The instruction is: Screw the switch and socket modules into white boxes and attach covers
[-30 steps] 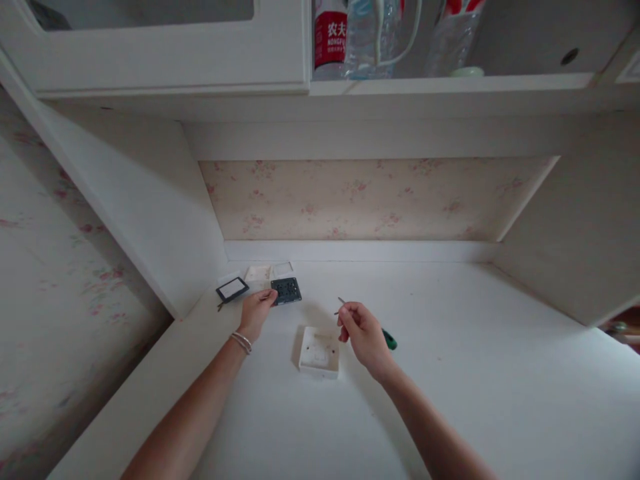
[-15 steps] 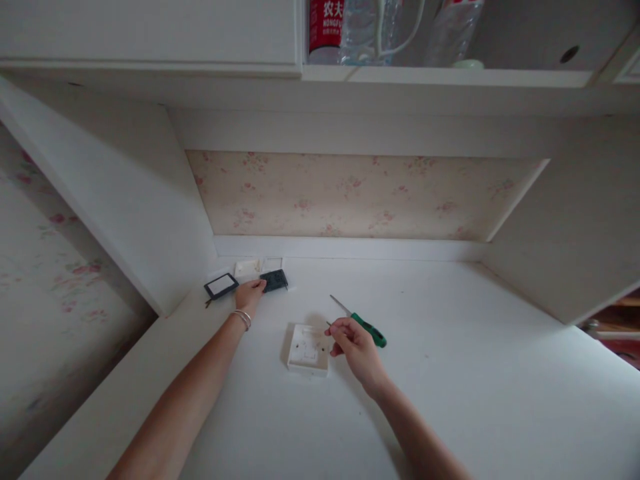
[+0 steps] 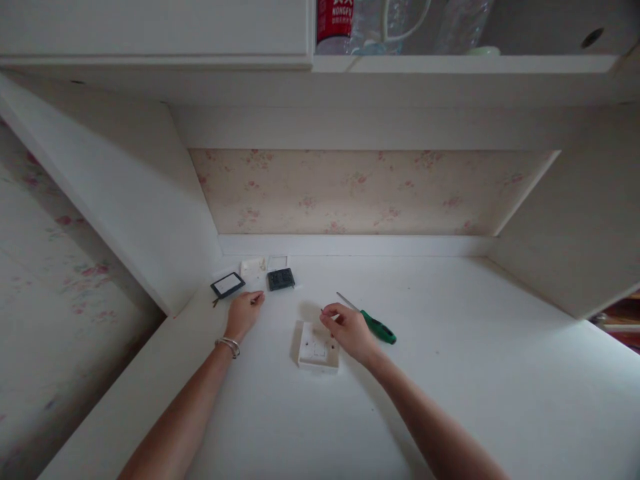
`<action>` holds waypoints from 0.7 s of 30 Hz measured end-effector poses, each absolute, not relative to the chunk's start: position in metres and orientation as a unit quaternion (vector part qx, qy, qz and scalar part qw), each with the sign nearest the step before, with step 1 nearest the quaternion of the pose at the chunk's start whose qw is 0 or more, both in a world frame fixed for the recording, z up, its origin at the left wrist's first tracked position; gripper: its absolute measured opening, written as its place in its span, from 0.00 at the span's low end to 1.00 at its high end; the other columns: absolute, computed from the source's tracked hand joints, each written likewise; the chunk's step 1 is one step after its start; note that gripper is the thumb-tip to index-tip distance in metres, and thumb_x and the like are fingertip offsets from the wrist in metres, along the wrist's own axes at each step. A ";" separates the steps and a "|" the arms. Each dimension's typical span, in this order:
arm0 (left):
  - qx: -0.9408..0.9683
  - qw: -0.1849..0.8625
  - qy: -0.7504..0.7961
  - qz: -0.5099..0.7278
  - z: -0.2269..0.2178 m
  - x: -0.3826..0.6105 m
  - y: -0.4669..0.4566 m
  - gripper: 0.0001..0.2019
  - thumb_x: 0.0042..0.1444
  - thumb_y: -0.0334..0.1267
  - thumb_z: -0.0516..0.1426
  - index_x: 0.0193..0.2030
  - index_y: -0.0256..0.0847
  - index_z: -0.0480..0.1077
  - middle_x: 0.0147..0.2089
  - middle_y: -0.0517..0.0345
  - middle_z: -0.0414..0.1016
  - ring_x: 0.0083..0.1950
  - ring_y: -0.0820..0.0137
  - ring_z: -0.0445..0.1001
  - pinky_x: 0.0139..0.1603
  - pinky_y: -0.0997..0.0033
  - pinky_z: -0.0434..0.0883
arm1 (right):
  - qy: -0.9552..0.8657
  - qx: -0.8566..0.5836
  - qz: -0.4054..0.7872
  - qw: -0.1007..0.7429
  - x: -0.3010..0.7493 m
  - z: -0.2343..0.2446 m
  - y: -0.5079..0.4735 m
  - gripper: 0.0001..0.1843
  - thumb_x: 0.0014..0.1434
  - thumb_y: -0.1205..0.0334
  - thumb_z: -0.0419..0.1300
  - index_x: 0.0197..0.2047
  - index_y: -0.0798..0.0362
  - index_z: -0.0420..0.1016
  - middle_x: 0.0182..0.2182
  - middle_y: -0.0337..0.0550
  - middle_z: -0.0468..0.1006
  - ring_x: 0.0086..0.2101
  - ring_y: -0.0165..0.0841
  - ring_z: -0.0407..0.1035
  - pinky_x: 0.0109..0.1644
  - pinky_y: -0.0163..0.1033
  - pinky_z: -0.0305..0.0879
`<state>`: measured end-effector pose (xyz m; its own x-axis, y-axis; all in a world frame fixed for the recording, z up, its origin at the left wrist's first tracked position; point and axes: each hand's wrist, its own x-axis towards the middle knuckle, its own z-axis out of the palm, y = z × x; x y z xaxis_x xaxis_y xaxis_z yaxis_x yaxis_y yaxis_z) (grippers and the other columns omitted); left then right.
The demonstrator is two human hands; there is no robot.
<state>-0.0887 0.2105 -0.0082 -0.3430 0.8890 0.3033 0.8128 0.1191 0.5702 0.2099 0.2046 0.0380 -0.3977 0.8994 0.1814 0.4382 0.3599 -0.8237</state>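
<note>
My left hand [image 3: 243, 315] is closed in a pinch just in front of a dark rectangular module [image 3: 281, 279], apart from it. Something small and dark shows at its fingertips, too small to make out. My right hand [image 3: 347, 328] pinches a thin, dark, screw-like piece [image 3: 322, 311] over the back right of a white square wall box [image 3: 319, 366]. The box lies open side up, its far right corner hidden by my fingers. Behind and right of that hand lies a screwdriver [image 3: 378, 327] with a green handle, its shaft pointing to the back left.
A dark-framed panel with a white face [image 3: 228, 285] lies at the back left of the white desk [image 3: 450, 400]. Near it are a white plastic plate [image 3: 253, 268] and a thin clear frame [image 3: 279, 262]. Overhead, a shelf [image 3: 460, 64] holds several plastic bottles.
My left hand has drawn back from the dark module, toward me and to the left. My right hand has moved left and farther back over the wall box. The view has shifted slightly.
</note>
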 end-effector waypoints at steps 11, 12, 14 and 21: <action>0.623 0.064 0.710 0.321 -0.009 -0.080 0.196 0.13 0.54 0.33 0.54 0.45 0.40 0.75 0.42 0.55 0.77 0.38 0.68 0.75 0.46 0.71 0.70 | -0.891 -0.409 0.171 0.103 0.106 0.058 0.244 0.13 0.57 0.61 0.54 0.43 0.45 0.77 0.39 0.42 0.80 0.40 0.36 0.73 0.41 0.36 0.63; 0.625 0.064 0.708 0.322 -0.009 -0.082 0.195 0.13 0.54 0.33 0.54 0.45 0.39 0.74 0.42 0.55 0.77 0.38 0.68 0.75 0.45 0.71 0.71 | -0.893 -0.407 0.166 0.094 0.103 0.058 0.244 0.14 0.56 0.62 0.54 0.44 0.45 0.77 0.39 0.43 0.80 0.40 0.36 0.73 0.41 0.37 0.63; 0.628 0.065 0.704 0.324 -0.010 -0.084 0.194 0.13 0.54 0.34 0.55 0.45 0.39 0.74 0.42 0.54 0.77 0.38 0.68 0.75 0.45 0.70 0.72 | -0.896 -0.406 0.155 0.085 0.102 0.061 0.242 0.16 0.57 0.62 0.53 0.46 0.45 0.77 0.40 0.45 0.80 0.40 0.38 0.73 0.41 0.38 0.63; 0.630 0.059 0.696 0.340 -0.008 -0.082 0.193 0.12 0.55 0.32 0.54 0.45 0.38 0.74 0.43 0.53 0.76 0.40 0.68 0.75 0.47 0.70 0.71 | -0.907 -0.382 0.161 0.069 0.167 0.090 0.214 0.19 0.62 0.50 0.48 0.42 0.46 0.79 0.33 0.44 0.81 0.35 0.36 0.73 0.38 0.36 0.62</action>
<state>-0.0820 0.1932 -0.0081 -0.2000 0.9165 0.3466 0.8368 -0.0243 0.5470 0.1670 0.2140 0.0902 -0.6985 0.7156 0.0031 0.6709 0.6564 -0.3450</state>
